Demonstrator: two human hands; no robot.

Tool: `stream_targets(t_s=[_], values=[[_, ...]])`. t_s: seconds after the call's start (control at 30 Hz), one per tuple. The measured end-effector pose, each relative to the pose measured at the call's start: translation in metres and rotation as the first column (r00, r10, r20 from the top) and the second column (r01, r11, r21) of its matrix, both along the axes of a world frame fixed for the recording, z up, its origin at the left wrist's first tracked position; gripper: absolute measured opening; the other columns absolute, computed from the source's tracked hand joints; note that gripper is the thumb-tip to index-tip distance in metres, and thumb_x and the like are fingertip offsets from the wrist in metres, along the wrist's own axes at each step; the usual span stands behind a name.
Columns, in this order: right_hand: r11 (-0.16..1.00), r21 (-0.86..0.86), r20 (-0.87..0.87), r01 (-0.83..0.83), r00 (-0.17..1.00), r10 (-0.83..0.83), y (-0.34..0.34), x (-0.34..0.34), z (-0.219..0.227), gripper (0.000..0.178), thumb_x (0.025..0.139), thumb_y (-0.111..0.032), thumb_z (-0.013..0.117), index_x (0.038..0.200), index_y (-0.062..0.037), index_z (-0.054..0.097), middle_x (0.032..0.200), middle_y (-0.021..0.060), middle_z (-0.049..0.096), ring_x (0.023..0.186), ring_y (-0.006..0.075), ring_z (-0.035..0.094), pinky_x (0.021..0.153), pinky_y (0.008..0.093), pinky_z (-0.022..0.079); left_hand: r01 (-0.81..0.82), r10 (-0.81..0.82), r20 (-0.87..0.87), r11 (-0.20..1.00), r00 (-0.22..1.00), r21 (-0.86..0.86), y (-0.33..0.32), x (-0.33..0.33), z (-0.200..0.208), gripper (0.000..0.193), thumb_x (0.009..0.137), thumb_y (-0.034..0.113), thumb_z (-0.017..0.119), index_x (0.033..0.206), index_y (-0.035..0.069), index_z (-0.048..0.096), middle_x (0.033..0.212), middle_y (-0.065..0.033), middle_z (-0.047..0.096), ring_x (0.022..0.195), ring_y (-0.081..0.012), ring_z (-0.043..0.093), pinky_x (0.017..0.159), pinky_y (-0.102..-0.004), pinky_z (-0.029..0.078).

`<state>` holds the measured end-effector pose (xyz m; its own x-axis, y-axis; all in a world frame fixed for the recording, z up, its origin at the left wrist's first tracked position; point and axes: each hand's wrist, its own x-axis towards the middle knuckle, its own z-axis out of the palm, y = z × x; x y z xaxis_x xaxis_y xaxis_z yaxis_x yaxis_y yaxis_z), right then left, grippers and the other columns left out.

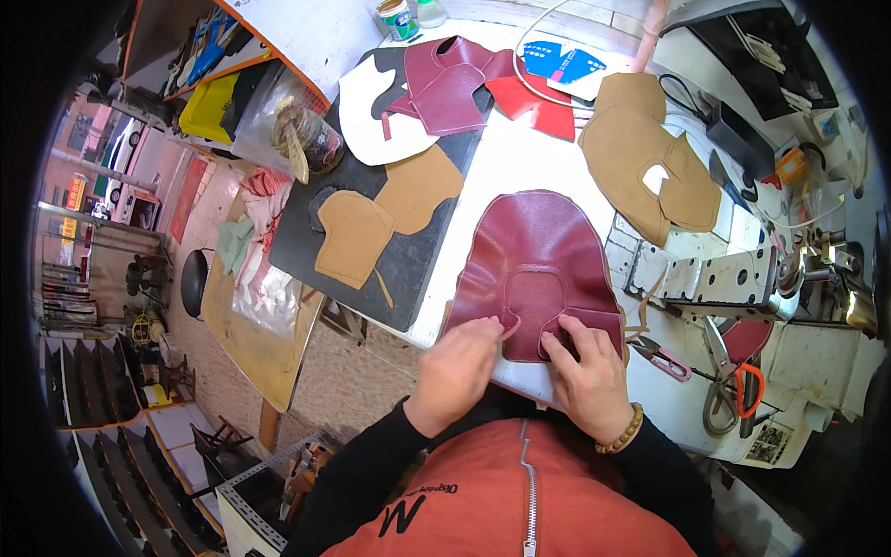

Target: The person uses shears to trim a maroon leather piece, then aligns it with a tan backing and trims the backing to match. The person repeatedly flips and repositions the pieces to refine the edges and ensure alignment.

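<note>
A burgundy leather piece (520,232), with a stitched panel near its front, lies on the white table before me. My left hand (457,376) is closed at the piece's near left side, its fingertips pinching what looks like a thin reddish strip (511,328). On the near right part of the leather rests my right hand (591,376), fingers somewhat apart and bent, wearing a beaded bracelet (622,433). Its fingertips press the leather beside the panel's curved cutout.
Tan pieces (357,237) lie on a black mat (408,265) at left. More tan pieces (622,153) and burgundy pieces (445,84) are farther back. Thread snips (664,359) and orange-handled scissors (747,388) sit at right, near a sewing machine arm (715,281).
</note>
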<state>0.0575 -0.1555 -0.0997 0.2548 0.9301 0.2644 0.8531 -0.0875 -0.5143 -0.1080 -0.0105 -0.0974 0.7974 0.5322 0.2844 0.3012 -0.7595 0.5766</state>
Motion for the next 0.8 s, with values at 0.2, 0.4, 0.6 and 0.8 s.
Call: stream_targets(t_s=[0.2, 0.4, 0.6, 0.8], values=[[1.0, -0.012, 0.007, 0.019, 1.0, -0.019, -0.001, 0.0, 0.001, 0.036, 0.08, -0.005, 0.067, 0.116, -0.0056, 0.067, 0.128, 0.014, 0.057, 0.102, 0.0303, 0.058, 0.085, 0.0403, 0.05, -0.12, 0.497, 0.095, 0.383, 0.863, -0.916, 0.009, -0.003, -0.015, 0.013, 0.102, 0.006, 0.055, 0.111, 0.0, 0.062, 0.089, -0.0037, 0.068, 0.067, -0.0051, 0.056, 0.058, -0.0205, 0.042], [1.0, 0.006, 0.003, 0.017, 1.0, -0.017, -0.001, 0.001, -0.001, 0.035, 0.08, -0.005, 0.067, 0.115, -0.0054, 0.067, 0.128, 0.0138, 0.057, 0.101, 0.0301, 0.058, 0.085, 0.04, 0.05, 0.003, 0.504, 0.196, 0.357, 0.841, -0.934, 0.007, -0.002, -0.018, 0.014, 0.102, 0.003, 0.054, 0.113, -0.001, 0.061, 0.106, -0.0057, 0.069, 0.095, -0.0081, 0.063, 0.087, -0.0244, 0.05], [1.0, 0.02, 0.001, 0.019, 1.0, -0.019, -0.001, 0.0, -0.004, 0.035, 0.079, -0.005, 0.067, 0.114, -0.005, 0.068, 0.128, 0.014, 0.058, 0.101, 0.0302, 0.059, 0.084, 0.0399, 0.051, -0.101, 0.175, 0.131, 0.893, 0.976, -0.438, -0.009, 0.005, -0.003, 0.016, 0.092, 0.006, 0.064, 0.106, 0.002, 0.07, 0.113, -0.0138, 0.073, 0.104, -0.026, 0.069, 0.089, -0.036, 0.054], [1.0, 0.028, 0.025, 0.005, 1.0, -0.005, -0.004, 0.0, -0.006, 0.038, 0.078, -0.006, 0.069, 0.116, -0.0046, 0.068, 0.131, 0.0142, 0.058, 0.103, 0.0297, 0.059, 0.085, 0.0402, 0.051, 0.052, -0.046, -0.058, 0.993, 0.997, 0.107, -0.02, 0.013, 0.002, 0.029, 0.078, 0.013, 0.078, 0.104, 0.002, 0.071, 0.122, -0.0132, 0.068, 0.104, -0.0318, 0.066, 0.089, -0.0389, 0.054]])
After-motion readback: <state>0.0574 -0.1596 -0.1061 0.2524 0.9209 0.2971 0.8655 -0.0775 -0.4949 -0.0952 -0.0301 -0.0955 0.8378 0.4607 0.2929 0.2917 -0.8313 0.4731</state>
